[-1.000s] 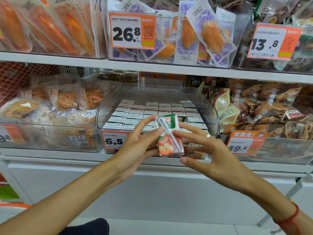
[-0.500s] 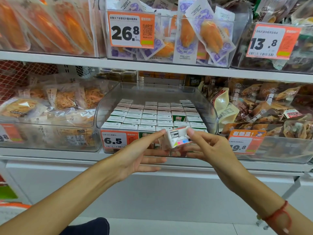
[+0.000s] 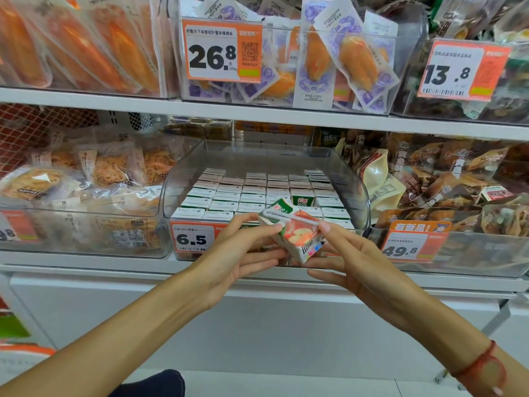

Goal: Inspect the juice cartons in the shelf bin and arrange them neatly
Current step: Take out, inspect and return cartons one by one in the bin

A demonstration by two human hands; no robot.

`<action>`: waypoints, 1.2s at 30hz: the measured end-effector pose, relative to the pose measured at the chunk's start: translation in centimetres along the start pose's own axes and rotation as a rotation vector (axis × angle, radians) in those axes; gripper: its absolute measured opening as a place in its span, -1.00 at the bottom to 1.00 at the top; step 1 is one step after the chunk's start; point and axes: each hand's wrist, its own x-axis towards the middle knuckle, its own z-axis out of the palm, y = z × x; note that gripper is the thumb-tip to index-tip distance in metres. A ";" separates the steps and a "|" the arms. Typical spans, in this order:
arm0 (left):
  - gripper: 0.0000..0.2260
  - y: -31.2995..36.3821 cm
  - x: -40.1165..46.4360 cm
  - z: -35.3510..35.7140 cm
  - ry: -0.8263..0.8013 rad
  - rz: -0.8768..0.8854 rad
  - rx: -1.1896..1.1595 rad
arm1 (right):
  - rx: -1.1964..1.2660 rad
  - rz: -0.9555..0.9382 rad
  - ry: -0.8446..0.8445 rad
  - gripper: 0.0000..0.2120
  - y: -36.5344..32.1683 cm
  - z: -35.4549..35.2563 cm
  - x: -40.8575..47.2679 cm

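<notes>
A small juice carton [image 3: 297, 233] with apple pictures and a wrapped straw on its side is tilted in front of the clear shelf bin [image 3: 355, 190]. My left hand [image 3: 243, 253] pinches its left end and my right hand [image 3: 352, 256] pinches its right end with thumb and fingers. Inside the bin, several rows of cartons [image 3: 234, 196] stand upright, white tops showing. One gap in the rows exposes a green carton face [image 3: 302, 200].
A 6.5 price tag [image 3: 193, 236] hangs on the bin front. Bags of dried snacks [image 3: 94, 173] fill the left bin, brown packets [image 3: 446, 184] the right one with a 49.8 tag [image 3: 412, 243]. The shelf above [image 3: 257, 113] carries more packets.
The carton was turned over between both hands: from upright with the straw facing me, to its end facing me, and now tilted with the apple side and straw up.
</notes>
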 end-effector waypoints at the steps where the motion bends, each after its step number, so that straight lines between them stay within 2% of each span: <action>1: -0.58 0.0 0.0 0.0 0.015 0.045 0.023 | -0.008 -0.003 0.007 -0.57 0.0 0.1 0.0; 6: -0.62 -0.1 0.0 0.6 0.055 0.266 0.205 | 0.003 -0.097 0.010 -0.53 0.0 0.4 -0.1; 8: -0.63 -0.1 -0.1 0.8 0.055 0.276 0.253 | -0.017 -0.177 0.061 -0.54 0.1 0.5 -0.1; 11: -0.74 0.1 -0.2 0.5 0.081 0.156 0.205 | -0.342 -0.384 0.219 -0.56 0.5 0.2 0.0; 14: -0.78 0.4 -0.2 0.0 0.085 -0.031 0.010 | -0.753 -0.630 0.302 -0.55 0.9 -0.5 0.0; 16: -0.69 0.5 -0.2 -0.1 0.046 -0.147 -0.091 | -0.945 -0.796 0.282 -0.51 1.1 -0.8 0.1; 18: -0.59 0.6 -0.2 -0.2 -0.048 -0.238 -0.095 | -1.119 -0.927 0.246 -0.53 1.1 -0.8 0.2; 20: -0.53 0.6 -0.3 -0.2 -0.108 -0.282 -0.104 | -1.258 -1.021 0.212 -0.54 1.0 -0.6 0.4; 22: -0.52 0.6 -0.2 -0.3 -0.091 -0.280 -0.136 | -1.339 -1.083 0.208 -0.52 0.8 -0.5 0.8; 25: -0.53 1.2 0.0 -0.6 0.030 -0.188 -0.041 | -1.356 -1.015 0.228 -0.50 0.7 -0.6 1.6; 29: -0.48 2.7 0.7 -1.4 0.235 0.090 0.074 | -1.430 -0.692 0.323 -0.43 1.5 -2.4 3.0; 33: -0.69 3.9 3.1 -1.0 0.291 0.236 0.059 | -1.559 -0.494 0.491 -0.41 2.1 -5.2 4.4; 36: -0.73 4.0 6.5 0.8 0.354 0.307 0.131 | -1.559 -0.483 0.561 -0.34 2.2 -6.3 4.9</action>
